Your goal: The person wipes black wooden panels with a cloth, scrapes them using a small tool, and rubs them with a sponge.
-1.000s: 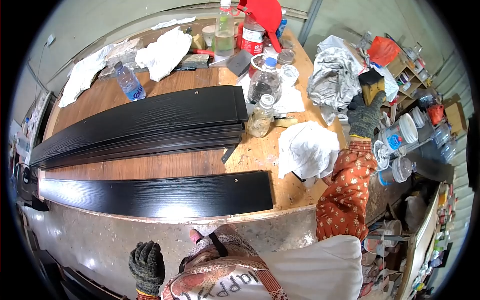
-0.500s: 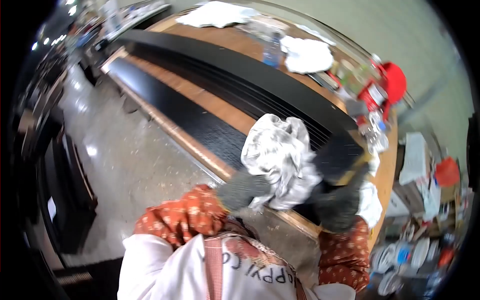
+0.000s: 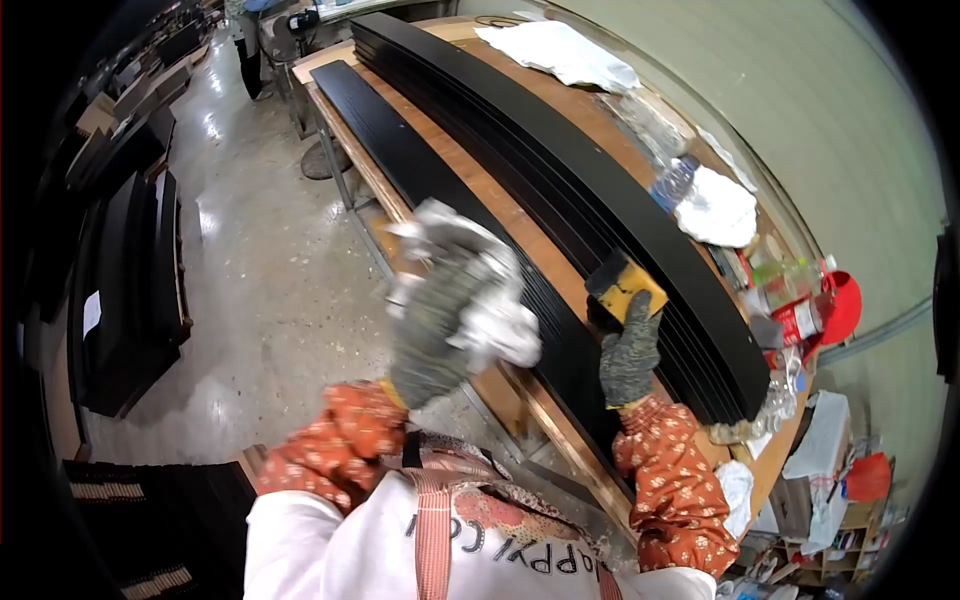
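Observation:
My left hand (image 3: 432,335), in a dark grey knit glove, is closed round a crumpled white cloth (image 3: 505,310). The cloth is blurred and lies over the near edge of a single long black board (image 3: 440,175); whether it presses on the board I cannot tell. My right hand (image 3: 630,362), gloved alike, grips a yellow and black sponge-like block (image 3: 630,285). That block is beside the stack of long black boards (image 3: 570,135), above the gap between stack and single board. Contact there is unclear.
Along the wooden table's (image 3: 545,395) far side are a white cloth sheet (image 3: 560,52), a plastic bottle (image 3: 674,184), more bottles and a red round item (image 3: 843,308). More black boards (image 3: 125,290) stand stacked at left. A person (image 3: 248,50) stands in the far aisle.
The view has shifted. My left hand and the white cloth have moved left, away from my right hand. My right hand has brought the block forward beside the stack.

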`<state>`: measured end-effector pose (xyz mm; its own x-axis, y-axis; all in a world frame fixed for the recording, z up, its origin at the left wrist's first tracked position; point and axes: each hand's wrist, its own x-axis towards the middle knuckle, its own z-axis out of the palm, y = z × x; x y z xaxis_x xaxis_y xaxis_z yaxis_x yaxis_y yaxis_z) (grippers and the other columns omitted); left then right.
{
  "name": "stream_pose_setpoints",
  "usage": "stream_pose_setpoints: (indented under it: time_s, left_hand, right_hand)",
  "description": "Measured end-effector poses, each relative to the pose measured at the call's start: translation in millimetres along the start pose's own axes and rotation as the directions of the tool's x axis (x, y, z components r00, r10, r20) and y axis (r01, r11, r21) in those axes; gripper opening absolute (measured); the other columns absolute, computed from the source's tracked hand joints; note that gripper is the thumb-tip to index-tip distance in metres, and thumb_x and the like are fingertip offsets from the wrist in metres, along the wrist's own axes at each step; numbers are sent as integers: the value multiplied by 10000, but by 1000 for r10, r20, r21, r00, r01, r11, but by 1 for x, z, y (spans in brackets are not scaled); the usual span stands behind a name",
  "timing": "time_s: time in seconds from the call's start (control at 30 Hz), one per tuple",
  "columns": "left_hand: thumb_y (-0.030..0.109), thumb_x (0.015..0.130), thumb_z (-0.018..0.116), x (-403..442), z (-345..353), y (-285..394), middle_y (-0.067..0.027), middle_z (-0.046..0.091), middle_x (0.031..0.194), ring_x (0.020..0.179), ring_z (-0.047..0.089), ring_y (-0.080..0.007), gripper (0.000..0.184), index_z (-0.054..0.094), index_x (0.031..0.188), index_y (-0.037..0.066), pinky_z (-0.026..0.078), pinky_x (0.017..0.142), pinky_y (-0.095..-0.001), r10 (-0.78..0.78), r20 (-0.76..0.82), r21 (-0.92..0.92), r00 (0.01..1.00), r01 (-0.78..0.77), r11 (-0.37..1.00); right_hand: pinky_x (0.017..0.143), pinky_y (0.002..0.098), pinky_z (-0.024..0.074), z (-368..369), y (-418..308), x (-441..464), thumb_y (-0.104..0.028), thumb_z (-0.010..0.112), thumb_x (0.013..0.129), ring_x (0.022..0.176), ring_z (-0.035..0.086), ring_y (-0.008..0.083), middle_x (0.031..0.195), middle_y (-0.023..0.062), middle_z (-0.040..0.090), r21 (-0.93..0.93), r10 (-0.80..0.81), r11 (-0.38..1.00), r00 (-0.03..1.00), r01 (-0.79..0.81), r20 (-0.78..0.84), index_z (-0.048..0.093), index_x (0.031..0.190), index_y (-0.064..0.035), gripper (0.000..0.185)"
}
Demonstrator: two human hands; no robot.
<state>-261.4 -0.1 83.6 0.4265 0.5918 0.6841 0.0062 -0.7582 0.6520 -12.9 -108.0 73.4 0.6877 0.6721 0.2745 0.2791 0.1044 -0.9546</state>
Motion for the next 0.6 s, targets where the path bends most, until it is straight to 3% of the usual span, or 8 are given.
stream_pose_setpoints:
  time_s: [0.27, 0.3, 0.33, 0.37, 0.43, 0.5, 0.53, 0.6]
  left_hand:
    - [288, 676, 740, -3, 37, -156, -105, 548, 1309, 1290, 458, -275, 657, 546, 1278, 112, 111, 1160, -594, 123, 39, 102, 992, -126, 987]
    - [297, 803, 696, 20, 12, -168, -96, 564, 1278, 1207, 540, -251, 513, 544, 1246, 87, 315, 1101, -584, 22, 99, 269, 995, -48, 962]
    - [284, 848, 662, 39, 3, -202, -100, 575, 1242, 1140, 578, -231, 465, 530, 1242, 74, 437, 987, -521, -374, -30, -538, 927, 300, 788]
    - [271, 893, 628, 56, -3, -239, -104, 586, 1205, 1074, 615, -210, 419, 517, 1238, 61, 559, 874, -458, -676, 181, -969, 714, 249, 3]
    - [280, 897, 632, 93, -34, -326, -106, 610, 1127, 965, 634, -218, 472, 494, 1270, 25, 565, 785, -376, -385, 83, -997, 919, 74, -37]
    - [244, 859, 653, 128, -88, -403, -127, 612, 1062, 960, 614, -265, 477, 510, 1252, 15, 524, 795, -359, -101, -222, -633, 970, -65, 771]
    - [204, 820, 672, 149, -125, -429, -146, 603, 1037, 1008, 584, -309, 459, 538, 1218, 21, 479, 849, -383, 168, -236, 270, 957, -102, 957]
    - [251, 787, 685, 188, -165, -480, -210, 581, 1182, 1102, 551, -364, 520, 553, 1225, 4, 425, 967, -420, -197, -307, 349, 931, 303, 887]
  right_hand:
    - [1004, 370, 414, 70, 39, 4, -400, 540, 960, 1144, 515, 244, 1300, 132, 487, 62, 80, 995, 996, -82, 35, 339, 1392, -22, 608]
    - [1019, 383, 409, 64, 48, 3, -424, 552, 948, 1162, 509, 244, 1311, 140, 479, 60, 57, 996, 998, -60, 41, 332, 1397, -21, 642]
    - [1021, 380, 410, 67, 45, 2, -438, 560, 939, 1167, 509, 243, 1315, 141, 477, 11, 83, 996, 996, -83, 13, 329, 1401, -24, 661]
    - [1022, 378, 412, 68, 41, 0, -452, 568, 931, 1172, 508, 242, 1319, 141, 476, -39, 109, 993, 994, -109, -17, 325, 1406, -28, 681]
    - [1010, 375, 422, 63, 51, -4, -524, 523, 930, 1165, 518, 245, 1308, 130, 489, -98, 102, 989, 991, -111, -92, 300, 1424, -17, 742]
    - [1033, 369, 396, 68, 35, -5, -507, 493, 951, 1202, 490, 242, 1359, 127, 454, -143, 113, 983, 993, -116, -27, 261, 1447, -10, 740]
    - [1044, 367, 382, 70, 34, -6, -500, 481, 958, 1210, 485, 243, 1365, 127, 451, -185, 126, 974, 991, -133, -46, 256, 1450, -11, 729]
    - [1077, 363, 339, 70, 35, -9, -487, 456, 972, 1242, 461, 249, 1382, 127, 440, -211, 120, 968, 990, -132, -71, 252, 1454, -13, 706]
